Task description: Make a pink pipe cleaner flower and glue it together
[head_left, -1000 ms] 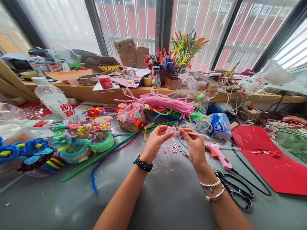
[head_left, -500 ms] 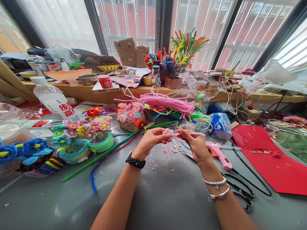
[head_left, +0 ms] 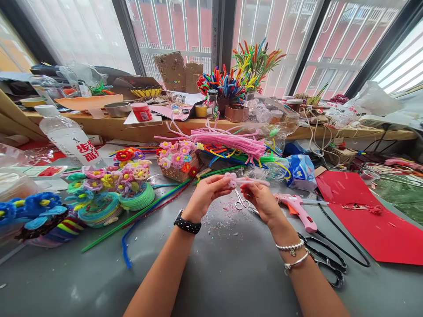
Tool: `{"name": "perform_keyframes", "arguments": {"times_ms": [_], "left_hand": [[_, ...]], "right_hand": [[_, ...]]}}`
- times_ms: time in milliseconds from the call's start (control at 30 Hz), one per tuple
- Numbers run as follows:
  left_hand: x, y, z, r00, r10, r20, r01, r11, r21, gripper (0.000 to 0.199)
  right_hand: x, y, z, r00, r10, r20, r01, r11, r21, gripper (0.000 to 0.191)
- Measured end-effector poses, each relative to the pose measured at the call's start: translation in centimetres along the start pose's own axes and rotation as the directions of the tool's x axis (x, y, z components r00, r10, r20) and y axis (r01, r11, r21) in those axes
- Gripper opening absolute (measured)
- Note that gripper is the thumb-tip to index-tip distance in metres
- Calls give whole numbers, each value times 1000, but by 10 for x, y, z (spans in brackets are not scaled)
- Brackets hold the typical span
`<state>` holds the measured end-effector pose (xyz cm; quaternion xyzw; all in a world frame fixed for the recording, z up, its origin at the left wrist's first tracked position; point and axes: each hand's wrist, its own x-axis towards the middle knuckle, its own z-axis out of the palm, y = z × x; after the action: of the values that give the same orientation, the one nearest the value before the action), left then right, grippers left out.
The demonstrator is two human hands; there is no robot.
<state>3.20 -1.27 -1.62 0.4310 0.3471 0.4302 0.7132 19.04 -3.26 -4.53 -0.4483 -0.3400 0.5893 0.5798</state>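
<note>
A small pale pink fuzzy flower (head_left: 231, 179), bent from pipe cleaner, is pinched between the thumb and fingers of my left hand (head_left: 211, 193). Its straight pink stems (head_left: 254, 181) run to the right, where my right hand (head_left: 259, 198) holds them between thumb and fingers. Small silver scissors (head_left: 242, 202) lie on the grey table just below and between both hands. Right of my right hand rests a pink glue gun (head_left: 299, 210), and large black-handled scissors (head_left: 327, 259) lie partly behind my right forearm.
Pink pipe cleaners (head_left: 231, 141) are heaped beyond my hands. Finished fuzzy flowers (head_left: 132, 174) and a water bottle (head_left: 71, 138) stand at the left. A red sheet (head_left: 370, 215) lies at the right. Green stems (head_left: 132, 222) cross the table at the left.
My right hand has shifted slightly left and down along the stems, its fingers now lower. The pink flower shows more fully at my left fingertips. The view has shifted a little.
</note>
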Motion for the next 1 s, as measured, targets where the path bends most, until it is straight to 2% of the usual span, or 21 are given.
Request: {"name": "perform_keyframes", "arguments": {"times_ms": [100, 200, 367, 467, 633, 767, 1000], "left_hand": [[1, -1, 0, 995, 69, -77, -69, 998, -8, 25], [2, -2, 0, 993, 77, -91, -78, 997, -4, 24], [2, -4, 2, 998, 47, -47, -45, 999, 26, 22], [1, -5, 6, 998, 44, -46, -42, 998, 50, 21], [0, -7, 13, 993, 84, -79, -79, 994, 72, 23], [0, -8, 15, 989, 110, -96, -102, 991, 86, 22], [0, -7, 13, 998, 48, -30, -43, 990, 132, 28]], "right_hand": [[-5, -5, 4, 990, -118, 80, 131, 972, -194, 25], [-9, -8, 7, 956, -255, 146, 287, 917, -279, 22], [-11, -8, 8, 904, -417, 90, 422, 843, -333, 13], [-11, -7, 9, 889, -455, 57, 450, 839, -306, 12], [-10, -6, 10, 903, -418, 103, 431, 871, -236, 13], [-9, -3, 9, 897, -437, 64, 439, 867, -239, 14], [-7, -2, 8, 894, -449, 3, 430, 854, -294, 18]]}}
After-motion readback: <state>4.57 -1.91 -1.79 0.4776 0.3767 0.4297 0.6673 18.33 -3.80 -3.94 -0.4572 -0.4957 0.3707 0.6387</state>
